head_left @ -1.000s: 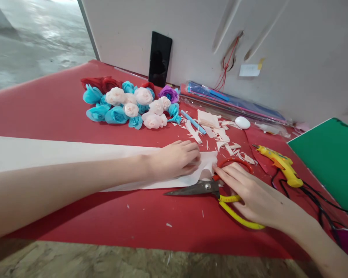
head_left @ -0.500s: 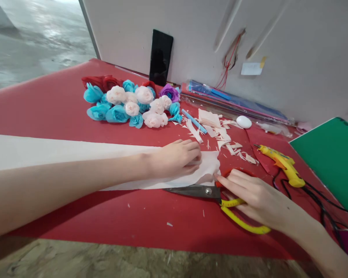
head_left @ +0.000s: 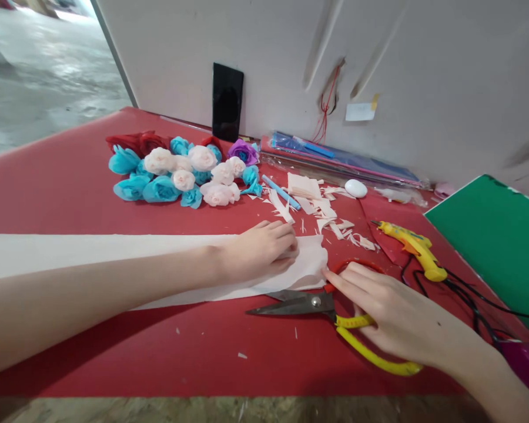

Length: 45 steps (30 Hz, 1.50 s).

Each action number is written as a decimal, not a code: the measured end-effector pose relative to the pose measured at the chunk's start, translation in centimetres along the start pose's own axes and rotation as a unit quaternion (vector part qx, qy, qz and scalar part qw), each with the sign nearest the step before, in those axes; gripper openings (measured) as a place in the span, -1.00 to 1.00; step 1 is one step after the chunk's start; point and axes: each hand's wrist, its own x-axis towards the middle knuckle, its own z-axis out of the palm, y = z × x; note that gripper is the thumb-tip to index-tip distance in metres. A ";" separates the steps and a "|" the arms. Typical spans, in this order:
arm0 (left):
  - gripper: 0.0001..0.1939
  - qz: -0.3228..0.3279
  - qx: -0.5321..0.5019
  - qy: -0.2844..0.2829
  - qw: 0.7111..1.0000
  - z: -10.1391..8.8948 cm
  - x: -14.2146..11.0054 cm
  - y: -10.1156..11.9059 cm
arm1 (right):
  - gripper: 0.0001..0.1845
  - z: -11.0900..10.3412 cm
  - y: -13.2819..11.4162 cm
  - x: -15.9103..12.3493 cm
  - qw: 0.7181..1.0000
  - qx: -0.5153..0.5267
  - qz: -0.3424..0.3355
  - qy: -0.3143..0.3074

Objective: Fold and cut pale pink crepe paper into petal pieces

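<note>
A long strip of white paper (head_left: 110, 252) lies across the red table, its right end slightly wavy. My left hand (head_left: 264, 249) rests on this strip near that end, fingers curled down against the paper; the fingertips are partly hidden. My right hand (head_left: 379, 305) is closed round the handles of a pair of scissors (head_left: 297, 305), one loop wrapped in red and the other in yellow. The dark blades are slightly apart, one partly under the paper's near edge and the other over the red surface. My right index fingertip touches the paper's right end.
Behind the paper are blue, white, red and purple paper flowers (head_left: 163, 188), pale paper scraps (head_left: 306, 187) and a blue stick (head_left: 281, 192). A phone (head_left: 227, 103) leans on the wall. At right lie a yellow glue gun (head_left: 412, 247) with black cords and a green board (head_left: 494, 235).
The scissors' blades have parted, with the near one swinging away from the paper's edge. Both hands keep much the same places on the paper and handles. The whole view has shifted slightly.
</note>
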 end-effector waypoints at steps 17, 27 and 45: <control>-0.82 0.037 -0.025 -0.039 0.998 0.6 2.9 0.1 | -0.31 -0.7 1.5 -1.9 0.980 0.131 0.106 -0.101; -0.75 0.069 -0.066 -0.074 0.993 -1.9 -0.6 -2.5 | -0.45 -0.2 1.5 -2.0 0.974 0.154 0.132 -0.103; -0.77 0.050 -0.077 -0.061 0.994 -1.1 -0.3 -2.1 | -0.46 0.6 2.1 -0.7 0.975 0.172 0.118 -0.075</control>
